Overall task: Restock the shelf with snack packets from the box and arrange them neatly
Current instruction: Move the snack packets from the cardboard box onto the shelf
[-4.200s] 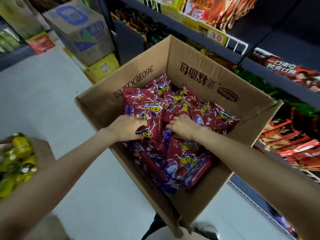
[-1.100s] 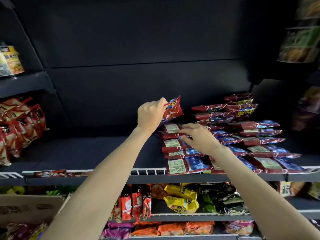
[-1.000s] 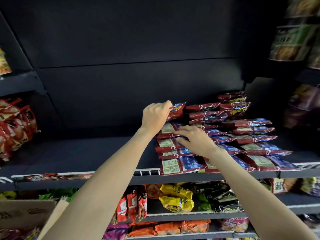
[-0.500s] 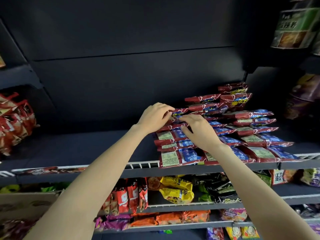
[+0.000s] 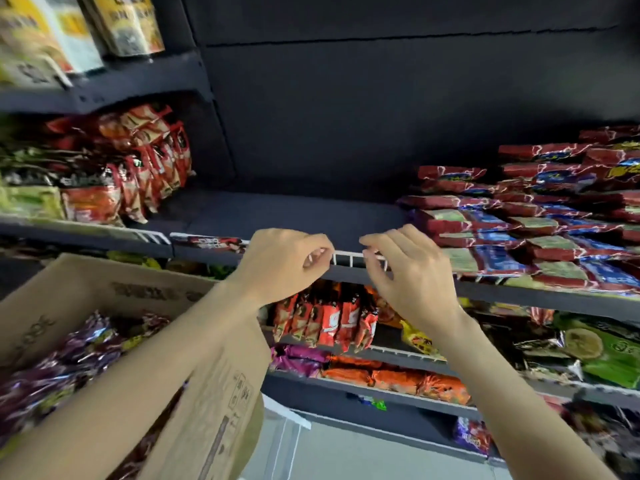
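Cardboard box (image 5: 114,296) at lower left held purple-red snack packets (image 5: 74,355); more lay stacked on the shelf (image 5: 284,216) at right. Left hand (image 5: 280,265) and right hand (image 5: 408,271) hung loosely curled, empty.

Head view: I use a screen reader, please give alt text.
Two empty hands, left hand and right hand, hang loosely curled before a dark shelf. Red-and-blue snack packets are stacked at its right; an open cardboard box of packets sits lower left.

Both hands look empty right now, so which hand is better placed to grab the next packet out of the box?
The left hand, probably. Its forearm already crosses above the cardboard box at lower left, while the right hand hangs nearer the stacked red packets.
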### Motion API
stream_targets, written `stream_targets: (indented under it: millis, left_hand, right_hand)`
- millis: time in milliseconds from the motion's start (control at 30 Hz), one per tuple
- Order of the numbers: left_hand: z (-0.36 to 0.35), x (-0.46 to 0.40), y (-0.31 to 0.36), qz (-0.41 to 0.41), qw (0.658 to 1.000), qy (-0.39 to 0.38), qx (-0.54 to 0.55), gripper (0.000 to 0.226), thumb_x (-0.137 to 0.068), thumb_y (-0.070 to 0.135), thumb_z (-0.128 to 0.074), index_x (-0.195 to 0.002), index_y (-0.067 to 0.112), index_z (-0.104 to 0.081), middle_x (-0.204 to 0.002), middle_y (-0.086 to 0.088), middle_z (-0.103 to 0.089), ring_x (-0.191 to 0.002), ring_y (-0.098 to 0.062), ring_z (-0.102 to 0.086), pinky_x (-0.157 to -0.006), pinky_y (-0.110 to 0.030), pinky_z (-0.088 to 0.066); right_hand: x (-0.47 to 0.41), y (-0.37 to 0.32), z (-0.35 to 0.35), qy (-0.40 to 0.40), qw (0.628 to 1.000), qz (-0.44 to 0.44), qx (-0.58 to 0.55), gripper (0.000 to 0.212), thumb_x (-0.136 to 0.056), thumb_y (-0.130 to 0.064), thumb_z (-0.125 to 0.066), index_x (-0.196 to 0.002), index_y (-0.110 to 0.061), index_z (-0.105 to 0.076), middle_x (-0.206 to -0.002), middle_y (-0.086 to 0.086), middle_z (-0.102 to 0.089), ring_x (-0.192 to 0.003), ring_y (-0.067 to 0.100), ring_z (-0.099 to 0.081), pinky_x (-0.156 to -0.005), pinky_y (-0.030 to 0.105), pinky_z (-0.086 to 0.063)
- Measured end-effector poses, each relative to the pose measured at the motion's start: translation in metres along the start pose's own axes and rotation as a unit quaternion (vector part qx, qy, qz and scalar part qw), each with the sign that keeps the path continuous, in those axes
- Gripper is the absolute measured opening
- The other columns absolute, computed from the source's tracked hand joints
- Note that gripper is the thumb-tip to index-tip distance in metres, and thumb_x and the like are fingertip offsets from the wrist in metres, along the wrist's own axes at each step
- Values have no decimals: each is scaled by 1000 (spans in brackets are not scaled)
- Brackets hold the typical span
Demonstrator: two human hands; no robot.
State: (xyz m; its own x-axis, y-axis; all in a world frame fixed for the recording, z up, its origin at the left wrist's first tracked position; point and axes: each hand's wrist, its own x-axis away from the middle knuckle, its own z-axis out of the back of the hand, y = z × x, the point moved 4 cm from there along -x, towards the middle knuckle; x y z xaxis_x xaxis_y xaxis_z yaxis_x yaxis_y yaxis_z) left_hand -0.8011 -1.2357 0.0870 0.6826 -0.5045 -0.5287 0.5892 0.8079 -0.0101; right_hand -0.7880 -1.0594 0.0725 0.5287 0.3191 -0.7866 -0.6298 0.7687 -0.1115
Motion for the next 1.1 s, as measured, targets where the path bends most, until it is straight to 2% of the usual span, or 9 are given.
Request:
stream_targets:
  millis: [67,133,233,367,433,500,800,933,1100]
  left_hand:
    - [11,41,-24,63,993,-103,-6,17,-89,37,-55,-95,32,-70,-71,15,-68,-63,-4,-64,-55,-25,-52]
    - [16,89,-54,144,967,-211,-13,22,-91,43,-52,-108,37,-65,-90,18,-70,-80,-2,-65,-67,-24,-49]
    - [25,167,-95,205,942,-265,-32,23,-93,46,-47,-111,40,-61,-93,21,-68,-80,4,-61,-63,-21,-47]
    - [33,272,-149,272,917,-288,-37,21,-95,40,-49,-109,36,-64,-87,16,-70,-50,8,-46,-48,-12,-35]
    - [36,322,-179,302,907,-292,-41,19,-94,36,-52,-108,34,-66,-90,11,-71,-60,1,-58,-56,-18,-46]
    - [38,366,-209,332,894,-298,-43,20,-93,33,-55,-110,31,-66,-104,8,-70,-86,-9,-66,-69,-27,-53]
    - [28,457,-290,428,834,-347,-39,59,-89,42,-58,-141,22,-38,-142,-5,-39,-131,-23,-37,-101,-37,-42]
    - [8,459,-298,418,829,-370,-36,67,-89,47,-57,-144,19,-32,-140,-5,-40,-129,-23,-38,-100,-34,-39]
    - [-6,458,-297,413,826,-379,-55,66,-85,43,-65,-138,17,-36,-134,-8,-48,-124,-25,-42,-99,-35,-39]
  right_hand:
    - [4,-35,-28,-96,994,-14,-45,18,-89,-21,-53,-90,-14,-70,-78,0,-68,-67,19,-63,-52,31,-53]
    - [8,-68,-60,-210,974,-33,-79,22,-91,-26,-49,-89,-18,-69,-82,-3,-69,-69,20,-65,-54,36,-54]
    - [10,-120,-102,-300,946,-3,-121,22,-94,-29,-47,-98,-22,-68,-95,-5,-69,-79,19,-65,-64,38,-55]
    - [4,-192,-163,-375,910,65,-163,23,-96,-28,-46,-110,-26,-64,-111,-7,-65,-96,16,-62,-76,34,-53]
    - [1,-223,-202,-420,889,90,-158,24,-96,-29,-47,-114,-24,-62,-115,-5,-62,-103,18,-60,-81,35,-51]
    - [0,-250,-243,-460,870,116,-130,24,-96,-28,-46,-115,-24,-60,-116,-2,-60,-107,21,-57,-83,37,-50]
    - [13,-324,-382,-526,830,181,-37,49,-92,-16,-50,-140,-20,-40,-139,5,-45,-127,26,-39,-105,39,-35]
    - [23,-339,-420,-554,793,252,-23,67,-87,3,-48,-146,-24,-31,-152,1,-30,-139,23,-22,-109,40,-28]
    - [36,-348,-444,-607,726,322,30,72,-89,-6,-54,-150,-22,-19,-157,-1,-18,-146,22,-8,-115,41,-16]
